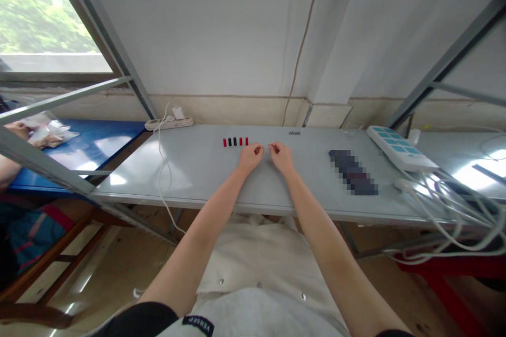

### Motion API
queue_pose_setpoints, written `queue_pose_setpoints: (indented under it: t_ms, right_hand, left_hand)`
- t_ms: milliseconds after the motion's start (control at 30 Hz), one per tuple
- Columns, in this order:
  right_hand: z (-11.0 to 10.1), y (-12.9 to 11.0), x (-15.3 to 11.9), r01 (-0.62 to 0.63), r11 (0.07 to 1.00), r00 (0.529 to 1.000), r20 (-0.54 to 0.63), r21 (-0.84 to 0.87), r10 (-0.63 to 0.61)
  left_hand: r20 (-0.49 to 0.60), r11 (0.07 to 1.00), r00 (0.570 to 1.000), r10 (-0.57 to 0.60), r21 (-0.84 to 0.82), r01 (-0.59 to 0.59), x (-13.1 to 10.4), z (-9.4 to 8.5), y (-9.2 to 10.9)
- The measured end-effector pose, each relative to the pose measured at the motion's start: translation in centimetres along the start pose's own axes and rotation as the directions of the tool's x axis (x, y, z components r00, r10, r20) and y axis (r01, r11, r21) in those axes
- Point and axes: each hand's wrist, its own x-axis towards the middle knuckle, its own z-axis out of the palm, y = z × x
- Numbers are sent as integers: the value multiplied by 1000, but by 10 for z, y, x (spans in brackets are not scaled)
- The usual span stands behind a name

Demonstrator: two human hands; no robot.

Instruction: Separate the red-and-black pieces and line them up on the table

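Red and black small cylinders stand in a row on the grey table (201, 168), with a red one (225, 142) at the left end and a black one (234, 141) in the middle. Just right of the row, my left hand (251, 156) has its fingers curled together. Across a small gap, my right hand (280, 156) is also closed, fingertips facing the left. Anything between the fingers of either hand is too small to name. Behind my right hand lies a short row of tiny dark pieces (294, 132).
A blurred dark item (353, 172) lies right of my hands. Beyond it are a large power strip (399, 147) and tangled white cables (458, 221). A smaller strip (169, 123) and cable are at the left. A person's hand (19, 129) shows over a blue table (106, 139).
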Motion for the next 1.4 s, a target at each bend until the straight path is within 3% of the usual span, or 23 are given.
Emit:
queue_pose_setpoints:
  t_ms: [300,533,633,800,967,1167,1400]
  right_hand:
    - [5,0,-3,19,1000,1000,26,-18,-18]
    - [6,-1,-3,19,1000,999,45,-23,-18]
    - [6,-3,-3,8,1000,999,45,-10,-8]
    - [5,-5,-4,24,1000,999,39,-16,-23]
    - [6,-6,-4,24,999,999,45,-45,-22]
    - [5,-5,-4,50,998,997,54,-36,-48]
    - [6,-4,-4,51,998,997,53,-28,-49]
  left_hand:
    - [-4,1000,1000,26,9,-25,0,1,-1]
    - [80,979,996,35,199,-50,-3,-1,3]
    - [81,953,997,-15,303,-11,-5,-3,7]
    - [-40,881,991,-126,455,130,-4,-9,12]
    - [-37,767,972,-232,607,206,-2,-14,13]
    - [-46,728,962,-270,644,235,-2,-17,14]
    - [-47,787,972,-228,580,212,-2,-16,6]
